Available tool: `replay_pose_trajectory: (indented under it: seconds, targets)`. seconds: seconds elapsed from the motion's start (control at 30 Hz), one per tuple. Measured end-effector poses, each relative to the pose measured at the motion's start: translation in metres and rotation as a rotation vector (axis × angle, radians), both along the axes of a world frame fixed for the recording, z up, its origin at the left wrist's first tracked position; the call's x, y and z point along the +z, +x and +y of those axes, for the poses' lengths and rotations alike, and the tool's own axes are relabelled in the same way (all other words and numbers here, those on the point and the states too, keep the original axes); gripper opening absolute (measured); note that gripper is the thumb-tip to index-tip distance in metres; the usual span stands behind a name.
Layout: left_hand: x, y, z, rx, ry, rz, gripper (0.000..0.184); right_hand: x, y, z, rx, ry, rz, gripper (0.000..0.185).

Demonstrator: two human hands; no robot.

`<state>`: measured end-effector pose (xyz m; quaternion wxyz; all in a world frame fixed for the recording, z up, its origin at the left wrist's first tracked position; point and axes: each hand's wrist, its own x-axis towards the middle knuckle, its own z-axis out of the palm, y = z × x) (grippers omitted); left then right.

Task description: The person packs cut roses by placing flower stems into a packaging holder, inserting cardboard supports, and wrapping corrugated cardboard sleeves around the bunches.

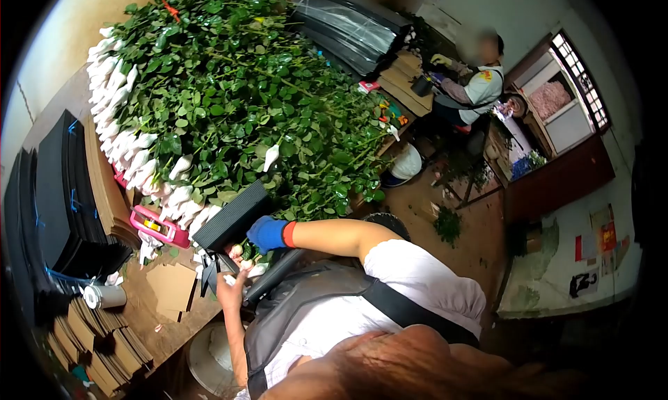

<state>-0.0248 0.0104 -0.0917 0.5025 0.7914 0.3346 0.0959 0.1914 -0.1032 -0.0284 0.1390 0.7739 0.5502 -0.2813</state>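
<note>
My right hand (268,234), in a blue glove with a red cuff, is closed beside pale pink roses (243,258); what its fingers hold is hidden. My bare left hand (230,289) is nearer me, its fingers bent around something small and whitish just below the rose heads. Dark pointed pieces (209,276) lie next to its fingertips. A black corrugated sheet (232,216) stands tilted behind the roses, and another dark piece (274,276) lies between them and my apron. Beyond my hands spreads a large heap of leafy rose stems (243,101), many heads covered in white sleeves (115,87).
Stacks of black sheets (66,191) and brown cardboard pieces (104,341) are at left. A pink holder (158,226), white container (104,296) and cardboard (171,289) sit on the table. Below its edge is a bucket (209,362). A co-worker (480,87) stands at upper right.
</note>
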Motion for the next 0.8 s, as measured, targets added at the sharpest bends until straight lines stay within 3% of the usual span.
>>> replay_pose_trajectory:
  seconds: [0.07,0.13,0.17,0.2,0.27,0.37,0.47,0.5,0.53,0.57,0.6,0.63,0.73,0.8]
  targets:
    - [-0.003,0.000,0.009,-0.215,-0.074,0.176,0.051,0.025,-0.009,-0.007,-0.050,0.074,-0.047,0.049]
    - [-0.008,0.000,0.011,-0.367,-0.164,0.254,0.057,0.033,-0.016,-0.005,-0.097,0.189,0.001,0.038]
    - [-0.011,0.002,0.011,-0.406,-0.177,0.271,0.051,0.037,-0.017,-0.006,-0.129,0.245,0.021,0.033]
    - [-0.010,0.002,0.008,-0.370,-0.233,0.212,0.046,0.044,-0.019,-0.002,-0.008,0.133,0.053,0.029]
    - [0.000,0.003,-0.001,-0.294,-0.256,0.052,0.036,0.035,-0.028,-0.011,0.088,0.169,0.130,0.022]
    - [0.000,0.008,-0.001,-0.254,-0.345,0.020,0.038,-0.008,-0.028,-0.018,0.230,0.195,0.143,0.022]
    - [-0.022,0.008,0.004,-0.301,-0.187,0.110,0.051,-0.036,-0.029,-0.020,0.306,0.297,0.146,0.022]
    - [-0.054,0.002,0.005,-0.238,-0.104,0.184,0.050,-0.046,-0.029,-0.022,0.320,0.352,0.154,0.023]
    - [0.011,0.011,0.000,-0.334,-0.313,0.251,0.049,-0.063,-0.030,-0.020,0.280,0.691,0.313,0.026]
    - [0.001,0.006,-0.001,-0.367,-0.236,0.181,0.047,-0.081,-0.036,-0.011,0.212,1.023,0.495,0.029]
    - [-0.001,0.006,-0.004,-0.346,-0.226,0.138,0.047,-0.085,-0.031,-0.019,0.274,0.346,0.214,0.037]
    - [-0.005,0.007,-0.002,-0.328,-0.212,0.213,0.047,-0.042,-0.034,-0.020,0.234,0.259,0.173,0.038]
    - [-0.016,-0.001,-0.021,-0.085,-0.396,0.013,0.044,-0.026,-0.033,-0.016,0.174,0.178,0.122,0.023]
    - [-0.018,-0.003,-0.031,0.053,-0.419,-0.062,0.041,-0.019,-0.032,-0.012,0.207,0.062,0.112,0.023]
